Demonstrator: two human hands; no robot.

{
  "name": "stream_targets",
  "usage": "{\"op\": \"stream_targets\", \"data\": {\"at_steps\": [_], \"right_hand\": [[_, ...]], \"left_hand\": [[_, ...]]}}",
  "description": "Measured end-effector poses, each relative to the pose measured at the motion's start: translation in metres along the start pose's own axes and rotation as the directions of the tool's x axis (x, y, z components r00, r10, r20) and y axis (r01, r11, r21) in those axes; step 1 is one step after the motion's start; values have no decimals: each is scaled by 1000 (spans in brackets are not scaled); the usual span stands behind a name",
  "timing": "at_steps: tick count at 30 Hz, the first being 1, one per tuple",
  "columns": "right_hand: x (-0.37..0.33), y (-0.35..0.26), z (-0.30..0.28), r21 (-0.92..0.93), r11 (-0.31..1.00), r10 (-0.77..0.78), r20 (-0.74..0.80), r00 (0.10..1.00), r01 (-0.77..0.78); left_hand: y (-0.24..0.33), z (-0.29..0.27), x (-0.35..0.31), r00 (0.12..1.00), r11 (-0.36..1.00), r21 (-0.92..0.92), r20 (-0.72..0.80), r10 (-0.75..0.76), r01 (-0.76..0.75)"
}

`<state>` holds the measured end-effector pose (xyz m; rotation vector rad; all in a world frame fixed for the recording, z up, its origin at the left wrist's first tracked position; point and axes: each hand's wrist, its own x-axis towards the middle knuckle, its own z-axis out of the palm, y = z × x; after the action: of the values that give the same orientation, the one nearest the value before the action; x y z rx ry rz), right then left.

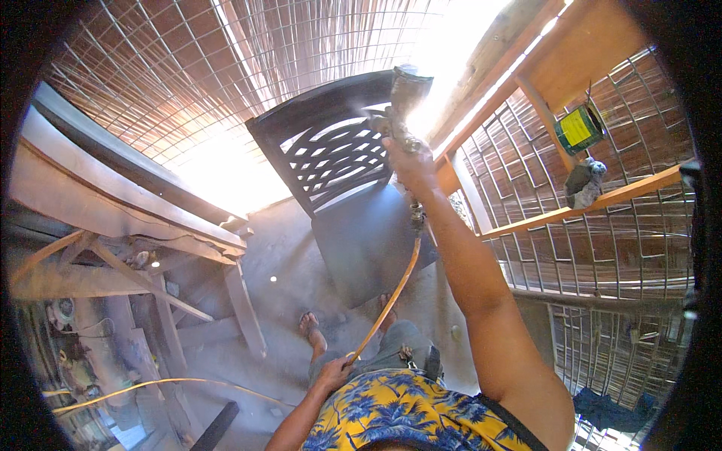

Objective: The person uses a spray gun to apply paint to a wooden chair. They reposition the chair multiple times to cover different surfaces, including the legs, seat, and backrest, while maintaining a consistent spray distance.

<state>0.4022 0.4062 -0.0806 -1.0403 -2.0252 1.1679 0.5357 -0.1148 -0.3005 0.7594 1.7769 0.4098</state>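
My right hand [412, 167] is wrapped round the handle of a paint-crusted spray gun [407, 134] with a cup on top. The gun is raised beside the backrest of a black chair [331, 154]; a pale mist shows near its nozzle. The backrest has a woven lattice of slats, and the chair's flat dark seat [368, 240] lies below it. From the gun's lower end a yellow hose [398, 293] runs down to my left hand [336, 373]. That hand is closed round the hose near my waist.
Wooden bench framing [128, 203] stands on the left. More yellow hose [173, 380] crosses the floor there, near a dark bar [216, 427]. At right, a green can with a yellow label [579, 129] hangs on a wire grille, above a grey lump [585, 184] on a wooden rail [639, 185].
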Motion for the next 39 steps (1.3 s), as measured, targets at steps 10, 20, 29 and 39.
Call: {"op": "stream_targets", "data": {"at_steps": [10,20,29,39], "right_hand": [[-33,-36,48,307,951,-77,358,931,-40],[-3,-22,7,555,765,342,79,936,-327],[-62,-59,45,378,867,303,117,946,-325],[-176,-180,204,273,959,-24,-183,983,74]], "left_hand": [[2,1,2,996,1000,19,87,13,-14],[2,-14,21,993,989,-141,-106,-58,43],[-44,-158,-36,858,948,-317,-481,-181,22],[-303,-277,-78,796,914,-306,-465,-388,267]]}}
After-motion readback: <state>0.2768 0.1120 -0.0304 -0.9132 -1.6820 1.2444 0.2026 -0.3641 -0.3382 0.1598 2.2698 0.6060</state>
